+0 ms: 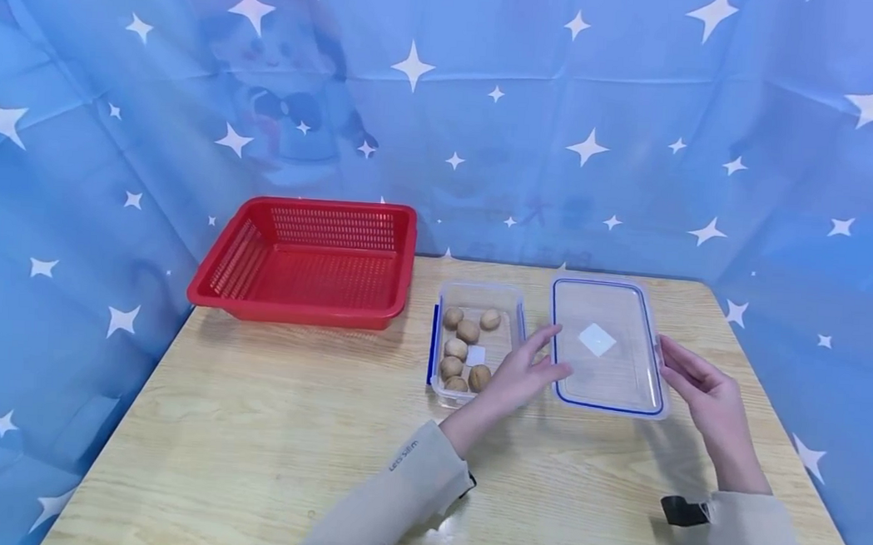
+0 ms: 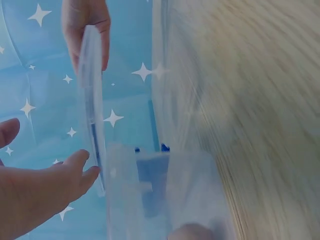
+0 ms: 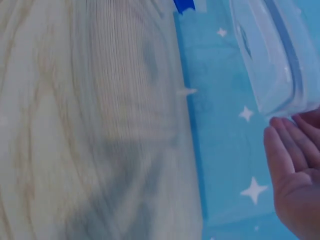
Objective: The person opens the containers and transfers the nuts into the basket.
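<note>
Clear plastic lid (image 1: pixel 610 375), its right edge pinched by the right hand (image 1: pixel 715 406), hangs above the worktop (image 1: pixel 247 428) beside the box (image 1: pixel 503 337) and might tip if the loosely spread left hand (image 1: pixel 516 379) supports it poorly

The clear rectangular lid (image 1: pixel 621 371), edged with a blue seal (image 1: pixel 608 406) and bearing a white diamond-turned label (image 1: pixel 597 340), is raised above the counter's (image 1: pixel 247 428) right side.

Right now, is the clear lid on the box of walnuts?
No, the right hand holds the lid up beside the open box, leaving the walnuts uncovered.
</note>
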Available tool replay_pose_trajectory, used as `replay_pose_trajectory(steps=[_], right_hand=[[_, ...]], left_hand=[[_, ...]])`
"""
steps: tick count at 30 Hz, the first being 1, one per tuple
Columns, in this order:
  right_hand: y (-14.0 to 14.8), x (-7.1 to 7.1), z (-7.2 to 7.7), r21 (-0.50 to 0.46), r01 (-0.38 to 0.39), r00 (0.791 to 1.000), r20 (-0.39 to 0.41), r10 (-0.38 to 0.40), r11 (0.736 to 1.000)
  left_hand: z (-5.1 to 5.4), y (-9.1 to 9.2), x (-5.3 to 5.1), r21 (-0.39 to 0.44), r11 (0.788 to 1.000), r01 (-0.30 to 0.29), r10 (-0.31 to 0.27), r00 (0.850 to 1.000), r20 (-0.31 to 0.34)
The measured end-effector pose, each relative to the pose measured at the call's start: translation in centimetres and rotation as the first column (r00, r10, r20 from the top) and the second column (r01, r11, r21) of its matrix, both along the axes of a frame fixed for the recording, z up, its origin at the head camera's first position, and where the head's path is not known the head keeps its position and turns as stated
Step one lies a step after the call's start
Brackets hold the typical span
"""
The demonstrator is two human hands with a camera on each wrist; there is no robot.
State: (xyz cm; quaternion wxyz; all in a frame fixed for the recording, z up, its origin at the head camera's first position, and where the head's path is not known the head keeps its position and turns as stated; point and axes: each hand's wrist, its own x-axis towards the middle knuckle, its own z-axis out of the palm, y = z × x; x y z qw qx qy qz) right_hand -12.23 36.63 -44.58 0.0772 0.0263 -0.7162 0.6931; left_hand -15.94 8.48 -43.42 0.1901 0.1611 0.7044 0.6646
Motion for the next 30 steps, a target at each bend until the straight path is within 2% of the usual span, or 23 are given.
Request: replay_pose_trajectory(steps=[6, 14, 22, 27, 30], right_hand=[[1.8, 0.6, -0.7, -0.019, 0.027, 0.998, 0.056, -0.026, 0.999], [3.6, 0.5, -1.5, -0.03, -0.018, 0.995, 0.1, 0.021, 0.999], [4.8, 0.2, -2.5, 0.035, -0.033, 0.984, 0.176, 0.027, 0.999], [5.2, 0.1, -3.0, 0.088, -0.049, 0.982, 0.187, 0.031, 0.995], [5.4, 0.0, -3.1, 0.199, -0.062, 0.977, 0.212, 0.019, 0.978]], left_hand=[[0.1, 2.1, 0.0, -0.033, 0.999, 0.023, -0.021, 0.997, 0.071], [-0.5, 4.0, 0.0, -0.055, 0.998, -0.01, 0.016, 0.994, 0.11], [-1.4, 5.2, 0.1, -0.08, 0.996, -0.032, 0.042, 0.991, 0.125], [-2.2, 5.7, 0.2, -0.091, 0.994, -0.064, 0.075, 0.989, 0.126], [-2.7, 6.1, 0.2, -0.105, 0.991, -0.08, 0.093, 0.987, 0.129]])
